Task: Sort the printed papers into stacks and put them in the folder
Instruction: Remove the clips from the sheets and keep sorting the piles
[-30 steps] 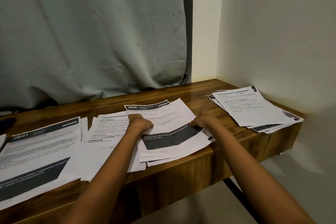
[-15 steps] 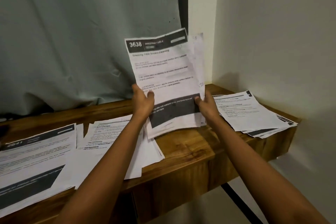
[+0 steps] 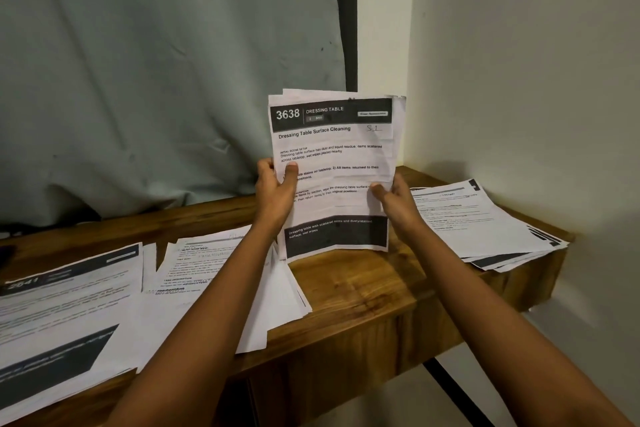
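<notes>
Both hands are clamped on the 3638 bundle (image 3: 334, 177), left hand (image 3: 277, 192) and right hand (image 3: 396, 199) pinching opposite edges, standing it upright with its bottom edge on the shelf (image 3: 360, 288) between them, probably to square the sheets.

Head view, forward-down, close over desk (image 3: 363, 291)

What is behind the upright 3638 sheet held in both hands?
More white sheets sit directly behind the front sheet headed 3638, their edges showing at its top and right. Their print is covered. Further back hangs the grey-green curtain.
</notes>
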`<state>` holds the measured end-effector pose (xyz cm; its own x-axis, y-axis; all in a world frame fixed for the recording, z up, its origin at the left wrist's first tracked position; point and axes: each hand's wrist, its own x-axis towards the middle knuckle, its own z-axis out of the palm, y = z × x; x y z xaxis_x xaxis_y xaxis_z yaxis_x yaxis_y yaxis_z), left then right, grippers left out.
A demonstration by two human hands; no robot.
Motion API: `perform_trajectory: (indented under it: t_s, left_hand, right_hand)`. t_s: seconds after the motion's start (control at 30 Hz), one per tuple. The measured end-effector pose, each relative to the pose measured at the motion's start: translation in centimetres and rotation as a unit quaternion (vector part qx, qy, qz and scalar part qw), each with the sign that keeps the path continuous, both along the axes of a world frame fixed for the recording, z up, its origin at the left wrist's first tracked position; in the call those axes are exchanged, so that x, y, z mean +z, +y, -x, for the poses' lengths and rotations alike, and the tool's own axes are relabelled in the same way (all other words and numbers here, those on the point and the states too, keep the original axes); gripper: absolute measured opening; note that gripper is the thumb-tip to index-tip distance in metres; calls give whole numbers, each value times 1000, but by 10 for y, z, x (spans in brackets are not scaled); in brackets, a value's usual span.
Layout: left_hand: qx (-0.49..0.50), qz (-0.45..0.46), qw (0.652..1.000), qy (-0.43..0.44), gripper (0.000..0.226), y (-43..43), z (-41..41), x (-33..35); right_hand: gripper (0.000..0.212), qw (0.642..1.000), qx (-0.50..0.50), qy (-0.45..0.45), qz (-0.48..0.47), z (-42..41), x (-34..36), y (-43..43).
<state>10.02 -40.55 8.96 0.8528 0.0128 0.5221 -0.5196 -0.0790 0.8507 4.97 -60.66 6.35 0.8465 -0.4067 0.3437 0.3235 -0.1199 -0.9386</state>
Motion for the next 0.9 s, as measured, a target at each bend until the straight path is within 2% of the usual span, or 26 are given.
perform_trajectory:
  t_s: [0.1, 0.2, 0.47, 0.63, 0.73, 0.9]
  left_hand:
    - [-6, -5, 1000, -1, 29, -4, 1, 1]
    - [-2, -15, 1000, 15, 39, -5, 3, -17]
    - [6, 20, 1000, 1, 25, -13, -4, -17]
    - [-3, -19, 998, 57, 44, -14, -1, -44]
    - [6, -14, 999, 47, 42, -13, -1, -43]
    - [-17, -7, 1000, -16, 41, -14, -6, 0]
  right_hand:
    - [31, 1000, -3, -16, -13, 0, 0, 3]
    - [33, 1000, -7, -1, -4, 1, -11, 6]
    - [34, 998, -30, -56, -21, 1, 10, 10]
    - [39, 998, -42, 19, 30, -3, -13, 3]
    - [41, 997, -61, 8, 48, -4, -13, -1]
    - [32, 996, -61, -50, 35, -7, 21, -4]
